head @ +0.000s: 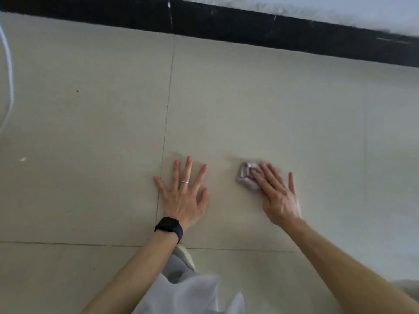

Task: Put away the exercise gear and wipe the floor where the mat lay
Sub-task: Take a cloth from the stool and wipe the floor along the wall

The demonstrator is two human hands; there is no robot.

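The left hand [181, 196] lies flat on the tiled floor [90, 109], fingers spread, holding nothing. The right hand [276, 193] presses straight fingers onto a crumpled purple cloth [246, 177] beside it. The cloth is a blurred wad, its longer side running roughly toward the dark baseboard [249, 26].

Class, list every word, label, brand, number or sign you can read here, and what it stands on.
None can be read.
The watch on the left wrist shows a dark face.
The cloth under the right hand is blurred, no legible print.
The floor tiles and black skirting carry no writing.
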